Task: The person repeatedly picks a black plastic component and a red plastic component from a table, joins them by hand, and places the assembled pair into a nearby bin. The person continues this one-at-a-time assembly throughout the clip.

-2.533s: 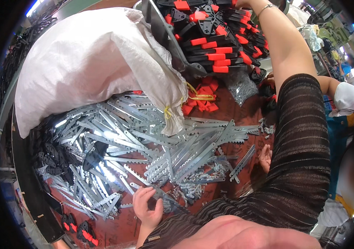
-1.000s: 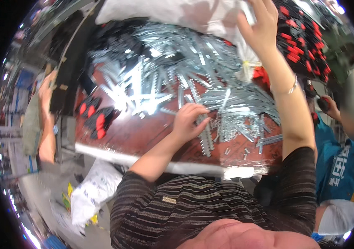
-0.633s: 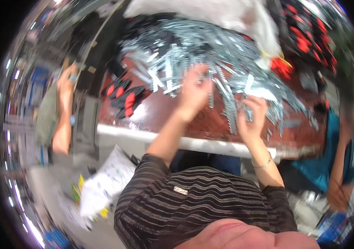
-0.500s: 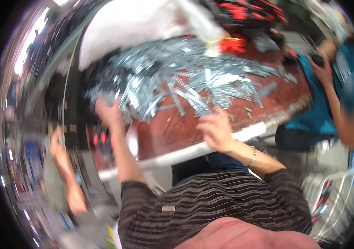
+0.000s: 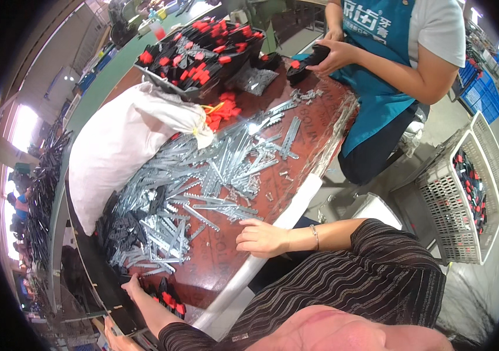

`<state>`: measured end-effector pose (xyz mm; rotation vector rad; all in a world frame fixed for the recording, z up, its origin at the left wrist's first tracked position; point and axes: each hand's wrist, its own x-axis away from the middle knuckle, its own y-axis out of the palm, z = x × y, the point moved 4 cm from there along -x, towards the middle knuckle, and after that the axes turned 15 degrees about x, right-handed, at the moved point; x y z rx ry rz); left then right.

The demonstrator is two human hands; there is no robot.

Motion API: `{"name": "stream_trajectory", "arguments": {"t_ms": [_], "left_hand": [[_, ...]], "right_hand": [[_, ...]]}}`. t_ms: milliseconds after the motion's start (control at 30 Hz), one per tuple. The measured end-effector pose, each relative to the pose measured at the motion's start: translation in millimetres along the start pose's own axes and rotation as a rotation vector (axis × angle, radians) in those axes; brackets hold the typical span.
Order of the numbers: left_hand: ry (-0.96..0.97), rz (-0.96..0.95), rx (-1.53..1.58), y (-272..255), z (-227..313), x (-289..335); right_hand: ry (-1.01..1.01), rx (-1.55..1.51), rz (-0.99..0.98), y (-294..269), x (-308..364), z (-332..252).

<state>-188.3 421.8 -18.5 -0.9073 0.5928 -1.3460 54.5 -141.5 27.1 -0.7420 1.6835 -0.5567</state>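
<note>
A big heap of notched grey metal strips (image 5: pixel 220 169) is spread over the red-brown tabletop (image 5: pixel 226 248). My right hand (image 5: pixel 261 238) rests by the table's near edge, fingers loosely stretched, beside the closest strips and holding nothing. At the heap's left end my left hand (image 5: pixel 133 285) reaches to the dark border of the table; its fingers are small and partly hidden, so I cannot make out a grip. Several black parts with red pieces (image 5: pixel 169 301) lie just right of my left wrist.
A stuffed white sack (image 5: pixel 112 146) leans on the heap. Behind it stands a bin of black-and-red parts (image 5: pixel 202 55). At far right a co-worker's hands (image 5: pixel 340 54) hold a black part. A white basket (image 5: pixel 445 202) stands right. Another person's hand (image 5: pixel 117 338) shows at lower left.
The view has turned right and sharpened, bringing in the co-worker and bin. My left hand has gone from the strips to the table's left border; my right hand lies lower, with flatter fingers.
</note>
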Motion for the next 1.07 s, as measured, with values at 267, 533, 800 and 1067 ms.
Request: {"name": "stream_trajectory", "arguments": {"t_ms": [267, 533, 800, 1067], "left_hand": [[-0.373, -0.485, 1.117, -28, 55, 99], [0.25, -0.717, 1.454, -9, 73, 257], [0.442, -0.975, 1.188, 53, 127, 445], [0.554, -1.047, 1.437, 109, 130, 419]], "right_hand": [[0.078, -0.05, 0.025, 5, 4, 7], [0.229, -0.268, 0.077, -2, -2, 16], [0.716, -1.018, 0.115, 36, -85, 59], [0.655, -1.233, 0.116, 73, -106, 85]]}}
